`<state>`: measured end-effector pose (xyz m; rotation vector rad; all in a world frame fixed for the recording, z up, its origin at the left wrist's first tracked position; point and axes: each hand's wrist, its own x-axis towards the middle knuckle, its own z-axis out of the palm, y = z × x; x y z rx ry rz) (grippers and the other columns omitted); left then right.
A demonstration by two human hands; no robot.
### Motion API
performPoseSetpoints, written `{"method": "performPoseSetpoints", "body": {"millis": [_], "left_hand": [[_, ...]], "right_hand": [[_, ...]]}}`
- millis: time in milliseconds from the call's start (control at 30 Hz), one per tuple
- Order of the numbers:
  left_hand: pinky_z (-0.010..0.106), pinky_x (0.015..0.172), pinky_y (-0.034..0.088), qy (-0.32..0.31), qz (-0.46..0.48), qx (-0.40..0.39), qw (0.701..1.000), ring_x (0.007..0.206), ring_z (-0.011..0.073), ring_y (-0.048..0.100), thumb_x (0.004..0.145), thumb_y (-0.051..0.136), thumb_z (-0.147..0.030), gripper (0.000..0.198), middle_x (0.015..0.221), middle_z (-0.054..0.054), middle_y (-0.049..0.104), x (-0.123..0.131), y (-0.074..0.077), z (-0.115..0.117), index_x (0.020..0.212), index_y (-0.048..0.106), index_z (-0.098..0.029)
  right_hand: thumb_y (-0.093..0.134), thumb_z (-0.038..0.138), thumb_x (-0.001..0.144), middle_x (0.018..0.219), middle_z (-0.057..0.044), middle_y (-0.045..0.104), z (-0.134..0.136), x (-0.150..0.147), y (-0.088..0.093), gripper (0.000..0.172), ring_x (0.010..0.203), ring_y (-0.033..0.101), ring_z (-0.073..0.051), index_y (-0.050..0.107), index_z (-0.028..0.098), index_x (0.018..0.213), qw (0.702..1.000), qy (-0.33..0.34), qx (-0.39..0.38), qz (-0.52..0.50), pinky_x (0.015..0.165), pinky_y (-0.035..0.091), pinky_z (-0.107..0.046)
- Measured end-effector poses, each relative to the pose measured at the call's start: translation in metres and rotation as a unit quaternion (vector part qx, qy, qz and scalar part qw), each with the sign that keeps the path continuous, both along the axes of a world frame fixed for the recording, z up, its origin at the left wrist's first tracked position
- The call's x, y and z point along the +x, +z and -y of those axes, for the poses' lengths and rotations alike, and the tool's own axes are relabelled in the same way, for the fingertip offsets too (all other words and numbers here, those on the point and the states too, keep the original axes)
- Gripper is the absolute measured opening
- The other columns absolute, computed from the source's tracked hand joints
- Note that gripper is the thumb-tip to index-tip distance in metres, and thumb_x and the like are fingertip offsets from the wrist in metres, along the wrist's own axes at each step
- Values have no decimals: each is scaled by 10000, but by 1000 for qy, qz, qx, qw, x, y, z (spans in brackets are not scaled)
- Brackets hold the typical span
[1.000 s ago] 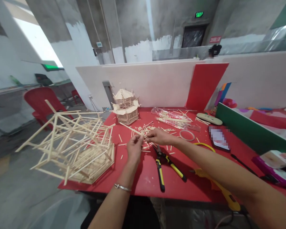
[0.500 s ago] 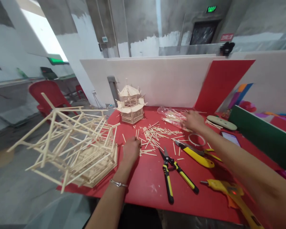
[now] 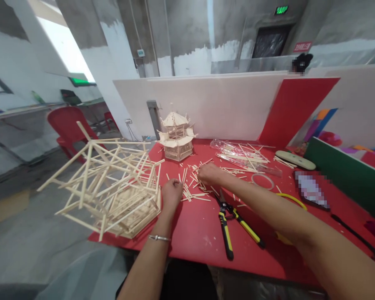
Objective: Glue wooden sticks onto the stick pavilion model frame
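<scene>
My left hand [image 3: 172,192] is curled beside the left edge of the stick pile, fingers pinched; whatever is between them is too small to make out. Over the pile of short wooden sticks [image 3: 195,196] is my right hand [image 3: 208,173], its fingers bent down among the sticks; its fingertips are largely hidden. A large stick frame [image 3: 106,183] stands on a wooden base to the left of my left hand. Behind the pile stands a small tiered pavilion model [image 3: 176,139]. Black and yellow cutters [image 3: 226,208] lie open below my right hand.
Longer sticks in a clear bag [image 3: 240,154] lie at the back of the red table [image 3: 193,241]. A tape ring [image 3: 262,181], a phone [image 3: 311,189] and a green board [image 3: 343,175] are on the right. White panels [image 3: 206,108] stand behind.
My right hand has moved left from the bagged sticks to the loose pile, its forearm now covering the yellow knife and glue gun. The view has shifted slightly; my left hand stays beside the pile.
</scene>
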<state>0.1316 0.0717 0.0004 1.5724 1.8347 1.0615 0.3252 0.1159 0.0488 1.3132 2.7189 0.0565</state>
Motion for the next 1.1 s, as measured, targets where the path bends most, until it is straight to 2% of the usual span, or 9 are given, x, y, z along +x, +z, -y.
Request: {"method": "performPoseSetpoints", "body": {"millis": [167, 300, 400, 500, 567, 700, 867, 1000, 1100], "left_hand": [[252, 563, 397, -1, 27, -26, 999, 571, 167, 597, 767, 599, -319, 179, 554, 27, 622, 1, -3, 13, 732, 679, -163], [239, 531, 390, -10, 48, -28, 998, 542, 152, 581, 802, 562, -327, 225, 549, 27, 611, 7, 1, 34, 676, 645, -161], [222, 501, 390, -12, 65, -26, 997, 494, 129, 564, 850, 507, -314, 236, 572, 22, 619, 11, 1, 48, 718, 627, -161], [216, 449, 386, -4, 85, -38, 996, 420, 119, 541, 896, 435, -323, 267, 571, 19, 624, 13, 0, 58, 803, 621, -156], [217, 434, 389, 2, 91, -45, 995, 412, 124, 547, 899, 424, -315, 258, 576, 16, 627, 11, 0, 65, 843, 621, -158], [245, 471, 417, 17, 70, -51, 996, 452, 155, 582, 838, 488, -222, 173, 578, 24, 629, 3, 2, 80, 879, 648, -171], [283, 484, 416, 28, 26, -66, 997, 432, 190, 583, 808, 510, -188, 197, 561, 46, 638, -1, -3, 91, 902, 682, -172], [289, 569, 432, 53, -13, -48, 997, 566, 217, 640, 818, 515, -197, 209, 618, 67, 667, 0, -7, 90, 932, 689, -182], [292, 644, 436, 72, -36, -30, 996, 671, 227, 659, 816, 513, -188, 210, 671, 83, 679, 2, -8, 87, 929, 688, -167]], "right_hand": [[546, 213, 806, 894, -131, 732, 15, -5, 11, 195, 851, 652, -236, 731, 186, 863, 999, -50, -7, -10, 693, 402, -272], [558, 287, 814, 877, -92, 730, 38, -18, 8, 192, 820, 640, -207, 732, 211, 842, 995, -84, -24, -51, 645, 373, -241], [443, 328, 897, 922, -82, 720, 50, -29, 3, 313, 820, 621, -180, 724, 190, 903, 989, -105, -29, -96, 631, 358, -228], [326, 344, 945, 812, -48, 709, 60, -35, -1, 441, 714, 599, -150, 727, 173, 883, 983, -120, -53, -126, 586, 340, -223], [398, 359, 914, 786, -33, 710, 66, -36, -3, 384, 689, 596, -150, 738, 185, 872, 980, -132, -70, -134, 567, 331, -224], [589, 346, 797, 888, -6, 735, 79, -33, -6, 214, 780, 628, -168, 744, 259, 916, 975, -147, -88, -144, 590, 348, -226], [606, 385, 815, 1010, -49, 727, 86, -37, -12, 242, 908, 642, -213, 725, 243, 970, 971, -181, -81, -134, 656, 395, -250], [559, 384, 865, 1021, -86, 722, 88, -39, -15, 252, 926, 652, -228, 722, 221, 968, 966, -216, -84, -115, 710, 436, -280], [563, 351, 858, 1051, -158, 702, 93, -38, -13, 270, 968, 649, -273, 719, 175, 991, 958, -260, -72, -96, 760, 455, -326]]}}
